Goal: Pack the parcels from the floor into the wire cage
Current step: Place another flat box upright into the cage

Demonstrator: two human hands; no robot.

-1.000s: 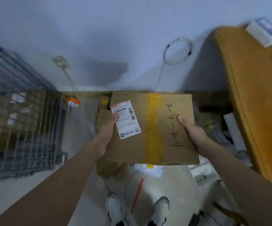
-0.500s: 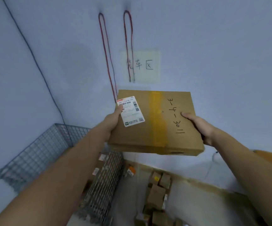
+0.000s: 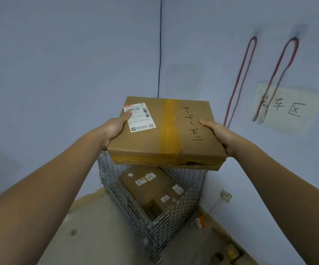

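A wire cage (image 3: 154, 213) stands in the corner against blue walls, several labelled parcels (image 3: 151, 186) already inside; a black cable (image 3: 160, 44), two red wire loops (image 3: 240, 79) and a handwritten sign (image 3: 288, 108) mark the walls. Above the cage, a taped box (image 3: 166, 132) is held level, the left hand (image 3: 114, 129) and right hand (image 3: 218, 132) gripping opposite sides, thumbs on top, arms outstretched.

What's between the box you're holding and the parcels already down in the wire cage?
Nothing: in the head view the cardboard box, held by the left hand and right hand, hangs above the wire cage, open air down to the packed parcels.
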